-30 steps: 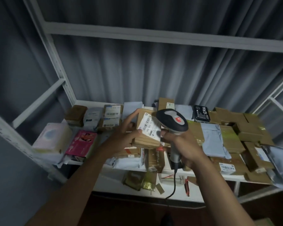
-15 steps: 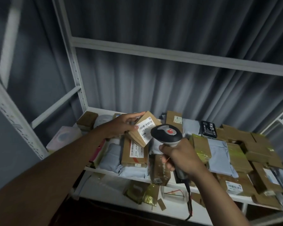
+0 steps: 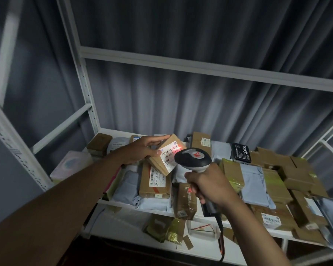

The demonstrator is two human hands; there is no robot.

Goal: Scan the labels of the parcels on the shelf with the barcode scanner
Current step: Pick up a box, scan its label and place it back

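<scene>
Both hands work above the shelf (image 3: 123, 203): left hand (image 3: 142, 150) fingers pinch a tilted cardboard parcel (image 3: 162, 162), right hand (image 3: 210, 186) fingers wrap the barcode scanner (image 3: 193, 159), red light on its label (image 3: 169, 153).

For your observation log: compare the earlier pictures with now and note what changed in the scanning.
A red scan light now falls on the label of the cardboard box. The left hand still holds the box, and the right hand still grips the scanner.

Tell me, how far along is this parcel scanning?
Nothing shows which parcels are already scanned. In hand: the left hand holds a cardboard parcel while the scanner, gripped by the right hand, throws red light on its label. Many parcels remain on the shelf.
</scene>
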